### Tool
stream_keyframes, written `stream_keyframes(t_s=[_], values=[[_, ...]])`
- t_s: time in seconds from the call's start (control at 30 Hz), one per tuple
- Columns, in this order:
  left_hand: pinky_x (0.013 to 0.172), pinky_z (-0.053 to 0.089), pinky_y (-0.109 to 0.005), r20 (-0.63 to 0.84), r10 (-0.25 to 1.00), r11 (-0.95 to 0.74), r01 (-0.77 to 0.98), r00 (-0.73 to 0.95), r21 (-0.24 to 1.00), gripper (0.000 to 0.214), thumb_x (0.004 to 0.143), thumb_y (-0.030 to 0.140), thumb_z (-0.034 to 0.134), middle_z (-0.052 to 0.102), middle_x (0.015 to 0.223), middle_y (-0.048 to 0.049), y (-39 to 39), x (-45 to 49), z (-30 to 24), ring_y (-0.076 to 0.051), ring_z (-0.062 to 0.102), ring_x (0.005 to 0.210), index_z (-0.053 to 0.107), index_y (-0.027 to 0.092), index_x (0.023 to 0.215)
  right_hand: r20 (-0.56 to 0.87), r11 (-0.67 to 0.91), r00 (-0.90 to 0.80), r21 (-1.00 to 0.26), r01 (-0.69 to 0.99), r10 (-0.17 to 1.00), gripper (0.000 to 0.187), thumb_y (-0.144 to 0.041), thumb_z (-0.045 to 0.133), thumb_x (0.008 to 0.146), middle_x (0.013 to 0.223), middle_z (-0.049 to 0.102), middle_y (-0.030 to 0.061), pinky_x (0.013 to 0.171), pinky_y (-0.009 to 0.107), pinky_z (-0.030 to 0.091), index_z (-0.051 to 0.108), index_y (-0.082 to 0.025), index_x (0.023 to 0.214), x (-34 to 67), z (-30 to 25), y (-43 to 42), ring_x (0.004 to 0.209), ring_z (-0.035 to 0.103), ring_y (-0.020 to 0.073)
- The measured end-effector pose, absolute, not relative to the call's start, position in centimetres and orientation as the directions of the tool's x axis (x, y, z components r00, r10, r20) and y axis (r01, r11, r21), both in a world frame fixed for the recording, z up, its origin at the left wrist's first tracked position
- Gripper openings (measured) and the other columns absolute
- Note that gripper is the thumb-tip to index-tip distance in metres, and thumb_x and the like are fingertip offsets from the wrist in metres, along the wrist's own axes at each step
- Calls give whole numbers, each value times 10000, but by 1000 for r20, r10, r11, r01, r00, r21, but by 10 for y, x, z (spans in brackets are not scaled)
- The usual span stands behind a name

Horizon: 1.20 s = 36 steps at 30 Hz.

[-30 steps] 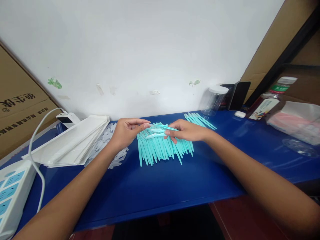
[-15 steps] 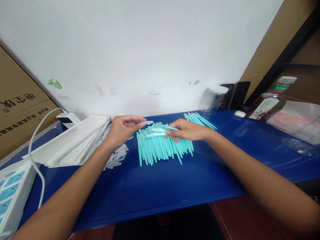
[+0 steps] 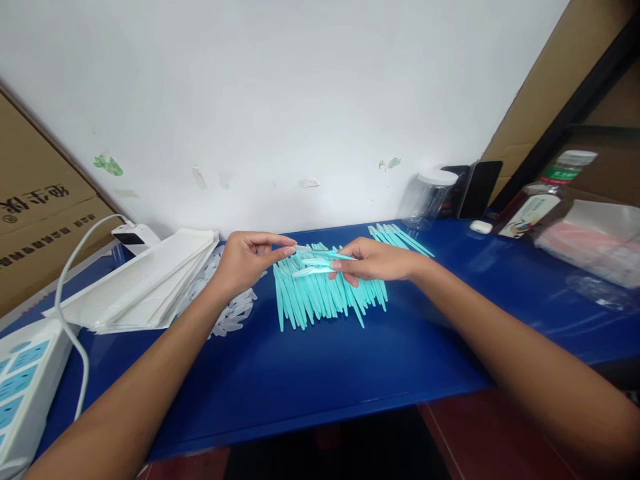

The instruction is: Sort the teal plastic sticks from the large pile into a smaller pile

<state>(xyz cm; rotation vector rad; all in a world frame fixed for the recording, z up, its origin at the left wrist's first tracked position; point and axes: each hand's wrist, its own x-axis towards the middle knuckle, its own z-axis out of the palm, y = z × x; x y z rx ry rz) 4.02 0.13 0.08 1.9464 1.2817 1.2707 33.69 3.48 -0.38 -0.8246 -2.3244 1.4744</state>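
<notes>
Resting across the blue table (image 3: 320, 373), the pile of teal sticks (image 3: 320, 297) lies directly under both hands, with a heap of clear caps (image 3: 227, 313) just left of it. The right hand (image 3: 377, 260) pinches a few teal sticks (image 3: 320, 260), tips pointing left. The left hand (image 3: 247, 257) pinches a small clear cap (image 3: 300, 249) at those tips. Misalignment could let the cap slip and drop into the pile; a loose right grip could let the sticks fan apart.
</notes>
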Motion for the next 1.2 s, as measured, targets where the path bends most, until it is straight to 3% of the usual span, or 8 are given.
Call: stream_keyframes(t_s=[0.2,0.5,0.67,0.8,0.97,1.2], values=[[523,469,-328,422,889,-454,461,178,762,232,824,422,881,809,782,-72,-1,42,2,-185,640,605,897,227,950,-89,298,-807,-901,316,584,503,-591,651,1023,728,696,33,508,272,317,718,-154,785,336,-3,34,504,382,77],[784,612,-359,441,866,-500,390,236,773,167,808,375,900,852,933,-71,-9,53,2,-236,780,859,880,242,908,-120,267,-816,-910,318,565,397,-519,686,1016,672,662,3,508,260,342,787,-136,1022,331,-2,28,513,414,89],[760,610,-334,458,859,-512,361,229,780,159,799,361,912,850,920,-70,-14,60,1,-223,779,847,872,236,887,-121,286,-827,-902,322,550,433,-540,690,1006,693,667,15,511,254,365,758,-139,856,330,-2,26,510,414,83],[708,579,-310,490,858,-511,365,156,778,188,785,360,922,843,914,-78,-17,63,4,-206,752,813,860,215,888,-112,274,-830,-912,304,546,438,-563,690,1002,690,659,7,500,253,353,766,-140,918,330,0,25,504,399,82],[462,368,-256,397,917,-376,259,-31,890,345,859,500,844,779,814,-57,-2,52,-1,-78,461,482,827,173,970,-74,277,-810,-919,282,582,492,-586,659,1020,696,655,14,481,257,307,740,-140,831,335,0,29,487,374,70],[759,555,-268,211,969,-232,169,129,958,469,894,502,814,800,1153,-125,12,37,-14,-152,690,878,807,181,1236,-78,240,-791,-930,277,607,435,-542,675,1024,721,663,12,475,266,280,735,-149,846,337,0,31,489,360,67]])
